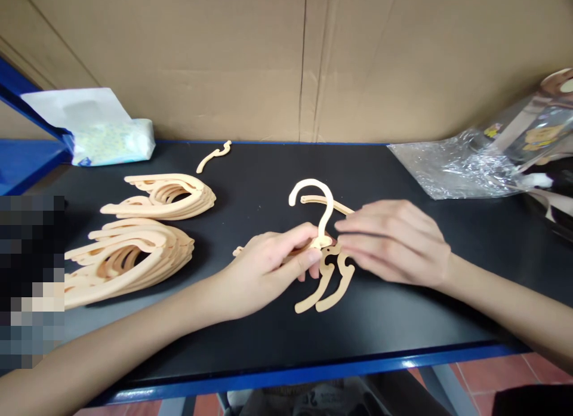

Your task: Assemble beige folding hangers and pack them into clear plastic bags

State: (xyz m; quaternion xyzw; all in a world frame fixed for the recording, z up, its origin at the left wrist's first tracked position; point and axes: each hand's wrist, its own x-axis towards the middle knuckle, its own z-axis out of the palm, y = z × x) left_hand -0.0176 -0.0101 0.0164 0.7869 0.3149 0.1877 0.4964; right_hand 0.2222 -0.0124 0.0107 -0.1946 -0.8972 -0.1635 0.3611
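Stacks of beige hanger parts (pixel 172 264) lie at left, nearer than a soft plastic packet (pixel 114 141). Farther right, toward the back, rests a loose hanger arm (pixel 206 160). At centre, the left hand (pixel 264 261) pinches a hanger hook (pixel 330 207) by its base. The right hand (pixel 398 240), fingers together, is close beside it; I cannot tell whether they grip anything. Clear plastic (pixel 452 165) lies far right.
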